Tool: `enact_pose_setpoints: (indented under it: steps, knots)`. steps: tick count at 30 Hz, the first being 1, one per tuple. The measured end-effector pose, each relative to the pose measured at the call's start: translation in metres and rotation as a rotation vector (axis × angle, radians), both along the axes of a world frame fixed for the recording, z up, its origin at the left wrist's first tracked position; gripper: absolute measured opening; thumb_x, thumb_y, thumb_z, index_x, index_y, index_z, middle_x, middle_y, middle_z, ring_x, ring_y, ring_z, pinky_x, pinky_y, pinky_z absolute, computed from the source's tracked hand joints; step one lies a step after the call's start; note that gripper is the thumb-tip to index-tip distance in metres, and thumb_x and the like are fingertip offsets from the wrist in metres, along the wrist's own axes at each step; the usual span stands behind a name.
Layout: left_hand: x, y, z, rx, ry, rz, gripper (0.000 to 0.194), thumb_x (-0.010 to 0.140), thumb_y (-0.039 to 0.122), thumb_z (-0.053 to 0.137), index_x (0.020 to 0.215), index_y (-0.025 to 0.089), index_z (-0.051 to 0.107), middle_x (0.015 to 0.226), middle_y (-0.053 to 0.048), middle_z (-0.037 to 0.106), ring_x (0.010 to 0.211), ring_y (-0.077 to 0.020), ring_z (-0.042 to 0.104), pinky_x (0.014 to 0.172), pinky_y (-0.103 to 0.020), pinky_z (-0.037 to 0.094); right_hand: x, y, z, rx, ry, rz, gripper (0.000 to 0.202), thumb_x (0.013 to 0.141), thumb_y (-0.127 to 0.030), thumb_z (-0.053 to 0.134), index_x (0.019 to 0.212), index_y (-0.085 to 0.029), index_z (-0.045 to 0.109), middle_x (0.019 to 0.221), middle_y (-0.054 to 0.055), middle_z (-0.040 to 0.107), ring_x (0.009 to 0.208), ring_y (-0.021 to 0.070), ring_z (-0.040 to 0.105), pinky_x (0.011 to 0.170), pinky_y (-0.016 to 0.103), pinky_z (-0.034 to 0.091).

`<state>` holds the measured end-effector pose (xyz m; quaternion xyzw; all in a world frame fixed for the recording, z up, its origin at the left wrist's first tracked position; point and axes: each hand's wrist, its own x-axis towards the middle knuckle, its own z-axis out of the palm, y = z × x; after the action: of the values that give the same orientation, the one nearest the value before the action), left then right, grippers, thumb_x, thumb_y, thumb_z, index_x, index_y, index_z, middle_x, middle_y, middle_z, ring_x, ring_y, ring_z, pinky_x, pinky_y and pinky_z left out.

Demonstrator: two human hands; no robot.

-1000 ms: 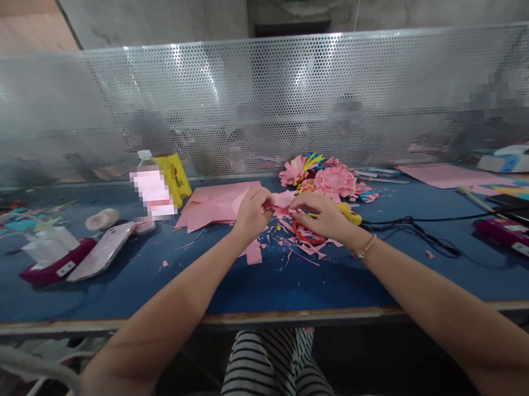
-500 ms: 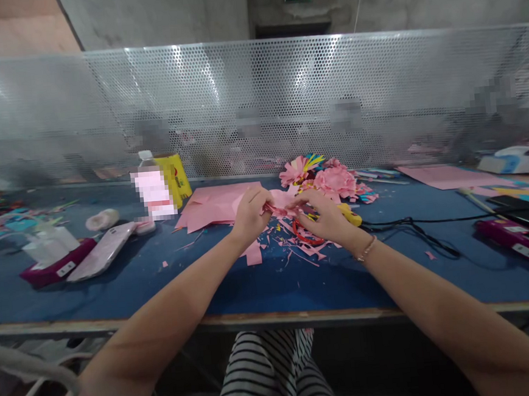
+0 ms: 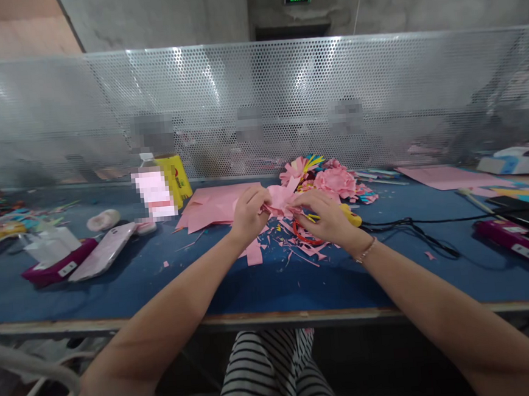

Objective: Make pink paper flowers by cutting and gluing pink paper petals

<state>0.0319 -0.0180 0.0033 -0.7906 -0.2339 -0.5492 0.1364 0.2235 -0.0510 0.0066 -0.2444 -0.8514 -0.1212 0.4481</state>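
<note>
Between my two hands is a pink paper flower (image 3: pixel 283 198) with upright, spread petals. The fingers of my left hand (image 3: pixel 251 214) are closed on its left side. On its right side, my right hand (image 3: pixel 324 217) pinches the paper near the base; its fingertips are partly hidden. Below lie pink paper scraps (image 3: pixel 308 257) and red-handled scissors (image 3: pixel 308 238), partly covered by my right hand. A yellow tool (image 3: pixel 350 214) with a black cord lies beside my right hand. Finished-looking pink paper flowers (image 3: pixel 336 180) rest just behind it.
Pink paper sheets (image 3: pixel 210 205) lie behind my left hand. Further left are a bottle (image 3: pixel 154 194), a yellow packet (image 3: pixel 178 179), a phone (image 3: pixel 106 252) and a purple power strip (image 3: pixel 61 266). Another purple power strip (image 3: pixel 519 242) sits at right. A perforated metal screen (image 3: pixel 257 101) borders the back.
The pink paper between my hands has turned, and its petals now stand higher and show more. Both hands stay in nearly the same place.
</note>
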Motion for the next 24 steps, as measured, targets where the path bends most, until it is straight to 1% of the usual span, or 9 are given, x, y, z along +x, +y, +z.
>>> enact_pose_setpoints:
  steps: [5,9,15,17,19,20,21,22,24]
  knots:
    - [0.000,0.001,-0.001,0.027,0.002,-0.014,0.011,0.064,0.008,0.050,0.065,0.019,0.047,0.075,-0.003,0.055,0.079,-0.0145,0.049,0.072,-0.029,0.040,-0.003,-0.003,0.001,-0.029,-0.072,0.013,0.026,0.073,-0.015,0.047,0.098,-0.022,0.049,0.097,0.006,0.057,0.093,0.0185,0.050,0.082,0.037,0.040]
    - [0.000,0.002,-0.002,-0.001,0.020,-0.005,0.011,0.065,0.008,0.049,0.066,0.019,0.047,0.075,-0.003,0.055,0.079,-0.0148,0.048,0.073,-0.029,0.039,-0.002,-0.005,0.003,-0.043,-0.098,0.011,0.032,0.072,-0.015,0.048,0.102,-0.022,0.046,0.099,0.006,0.055,0.096,0.0191,0.048,0.083,0.037,0.039]
    - [0.001,-0.001,0.000,-0.015,0.058,-0.016,0.012,0.064,0.008,0.048,0.064,0.019,0.046,0.074,-0.003,0.055,0.077,-0.0148,0.048,0.071,-0.030,0.039,-0.008,-0.010,0.002,-0.055,-0.081,0.027,0.029,0.073,-0.017,0.047,0.102,-0.021,0.046,0.097,0.007,0.054,0.095,0.0195,0.048,0.083,0.038,0.039]
    - [0.001,-0.001,0.000,-0.012,0.067,-0.027,0.013,0.063,0.007,0.048,0.064,0.019,0.045,0.074,-0.002,0.055,0.077,-0.0145,0.048,0.071,-0.029,0.039,-0.008,-0.011,0.004,-0.078,-0.099,0.045,0.030,0.072,-0.018,0.048,0.102,-0.021,0.046,0.097,0.007,0.054,0.095,0.0197,0.048,0.083,0.038,0.038]
    - [0.001,0.000,0.000,0.006,0.061,-0.035,0.014,0.063,0.006,0.047,0.064,0.019,0.045,0.073,-0.002,0.054,0.077,-0.0142,0.048,0.071,-0.029,0.039,0.001,-0.006,0.010,-0.116,-0.076,0.060,0.028,0.073,-0.020,0.049,0.101,-0.022,0.047,0.097,0.006,0.055,0.093,0.0190,0.049,0.082,0.037,0.039]
    - [0.000,0.000,0.000,0.013,0.054,-0.031,0.014,0.063,0.005,0.047,0.064,0.019,0.045,0.073,-0.002,0.054,0.077,-0.0141,0.048,0.071,-0.028,0.039,0.011,-0.001,0.015,-0.130,-0.036,0.060,0.025,0.074,-0.021,0.048,0.099,-0.022,0.048,0.095,0.006,0.055,0.091,0.0181,0.050,0.081,0.035,0.040]
    - [0.000,0.000,0.000,0.019,0.041,-0.020,0.015,0.062,0.004,0.047,0.064,0.019,0.045,0.072,-0.002,0.054,0.076,-0.0140,0.047,0.070,-0.028,0.039,0.027,0.006,0.020,-0.133,0.080,0.017,0.020,0.077,-0.022,0.044,0.096,-0.020,0.050,0.092,0.007,0.056,0.087,0.0168,0.051,0.078,0.033,0.040]
    - [-0.001,0.000,0.001,0.020,0.028,-0.004,0.015,0.062,0.004,0.046,0.064,0.019,0.045,0.071,-0.002,0.053,0.075,-0.0140,0.047,0.070,-0.028,0.038,0.046,0.014,0.025,-0.120,0.246,-0.093,0.018,0.080,-0.021,0.038,0.092,-0.019,0.051,0.090,0.008,0.056,0.085,0.0158,0.051,0.078,0.032,0.039]
    - [-0.001,0.000,0.002,0.005,0.009,0.031,0.015,0.062,0.003,0.046,0.063,0.019,0.045,0.070,-0.002,0.053,0.074,-0.0140,0.046,0.068,-0.028,0.038,0.092,0.032,0.029,-0.117,0.545,-0.422,0.019,0.080,-0.020,0.037,0.089,-0.013,0.052,0.093,0.013,0.055,0.090,0.0164,0.050,0.080,0.030,0.036]
